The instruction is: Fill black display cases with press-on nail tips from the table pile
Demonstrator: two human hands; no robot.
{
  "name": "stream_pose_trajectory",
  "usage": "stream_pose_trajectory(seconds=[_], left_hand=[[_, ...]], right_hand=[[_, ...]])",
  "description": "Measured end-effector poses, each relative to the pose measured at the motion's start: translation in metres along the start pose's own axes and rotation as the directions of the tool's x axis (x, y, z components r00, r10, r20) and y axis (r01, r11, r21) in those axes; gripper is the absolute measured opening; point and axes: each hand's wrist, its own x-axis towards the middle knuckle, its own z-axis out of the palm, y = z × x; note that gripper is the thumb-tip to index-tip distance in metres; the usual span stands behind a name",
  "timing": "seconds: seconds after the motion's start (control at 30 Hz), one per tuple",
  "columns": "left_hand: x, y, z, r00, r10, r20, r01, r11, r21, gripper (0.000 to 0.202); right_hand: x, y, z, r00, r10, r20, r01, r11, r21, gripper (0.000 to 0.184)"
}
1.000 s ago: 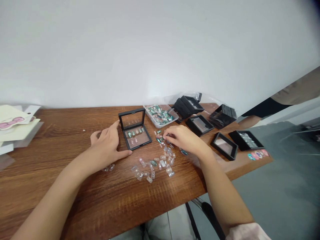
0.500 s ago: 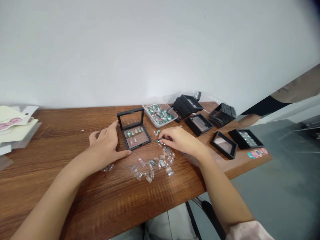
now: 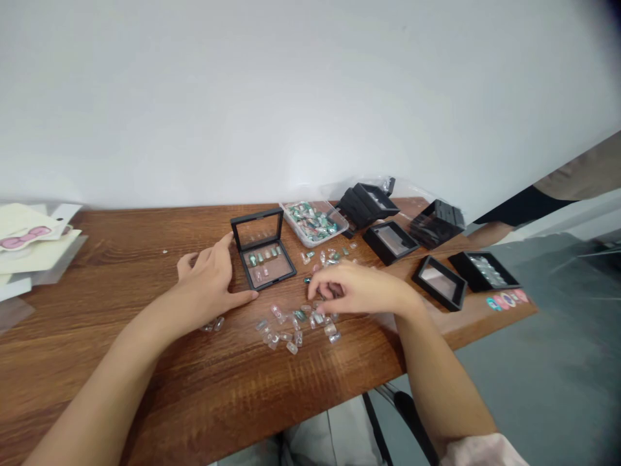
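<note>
"What takes up the most room here?"

"A wooden worktop (image 3: 97, 310) against a pale wall (image 3: 310, 97). Someone's dark clothing (image 3: 521, 207) shows past its far end, at two o'clock from the pile of loose press-on nails (image 3: 295, 327) in the middle."

"And around that pile?"

"Stacked and single black display boxes (image 3: 391, 243) run from one to three o'clock. A clear plastic tray (image 3: 291, 217) full of green-and-silver nails sits at twelve, and papers (image 3: 29, 243) lie far off at nine."

"Where's the box nearest the hands?"

"At eleven o'clock: an open display box (image 3: 286, 275), lid upright, with small nails set in rows on its base."

"What are the hands doing?"

"The left grip (image 3: 208, 285) is spread on the worktop, its thumb (image 3: 247, 296) touching the box's near corner. The right grip (image 3: 334, 291) is curled, fingertips down over the pile at about two o'clock. Whether it's pinching a nail, I can't tell."

"Anything smaller?"

"Two stray nails (image 3: 212, 325) just below the left grip."
</note>
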Motion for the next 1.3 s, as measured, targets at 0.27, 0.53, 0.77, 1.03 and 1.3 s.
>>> stream_pose_trajectory(seconds=[0.27, 0.53, 0.77, 1.03, 1.3], left_hand=[[0.001, 0.001, 0.0, 1.0, -0.011, 0.011, 0.011, 1.0, -0.002, 0.105], [0.0, 0.004, -0.004, 0.999, -0.02, 0.03, 0.02, 1.0, 0.001, 0.103], [0.0, 0.004, -0.003, 0.999, -0.023, 0.023, 0.023, 1.0, 0.007, 0.105], [-0.001, 0.003, -0.003, 1.0, -0.005, 0.01, 0.005, 1.0, 0.007, 0.107], [-0.002, 0.004, -0.004, 1.0, -0.006, 0.013, 0.006, 1.0, 0.0, 0.106]], right_hand=[[0.004, -0.003, 0.011, 0.99, -0.051, 0.131, 0.055, 0.998, -0.027, 0.014], [0.004, -0.002, 0.009, 0.993, -0.063, 0.101, 0.067, 0.997, -0.038, 0.009], [0.006, -0.009, 0.013, 0.987, -0.156, 0.038, 0.159, 0.985, -0.065, 0.02], [0.002, -0.017, 0.015, 0.998, 0.009, -0.06, -0.019, 0.985, -0.172, 0.023], [0.002, -0.02, 0.021, 0.996, 0.012, -0.091, -0.036, 0.961, -0.275, 0.01]])
